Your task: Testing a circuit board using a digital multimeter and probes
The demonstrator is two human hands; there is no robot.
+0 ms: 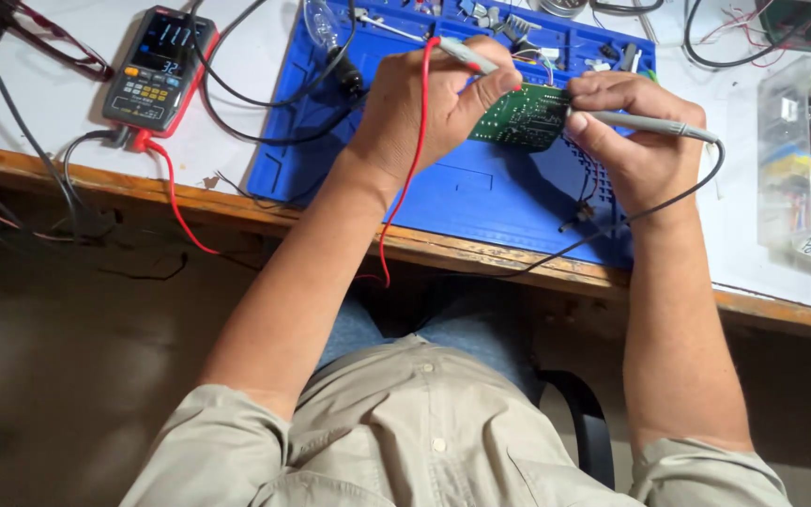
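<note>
My left hand (424, 108) holds a small green circuit board (521, 117) above the blue work mat (481, 192) and also grips a grey test probe (466, 54) with a red lead (415, 160), its tip on the board's top edge. My right hand (635, 131) grips a second grey probe (654, 125) with a black lead (668, 199), its tip against the board's right edge. A black and red multimeter (157, 70) with a lit screen lies at the left on the white table top.
A clear bulb (321, 23) and small parts lie at the mat's far edge. A clear plastic box (804, 160) of components stands at the right. Black cables (255, 103) loop between meter and mat. The table's wooden front edge (190, 197) runs across.
</note>
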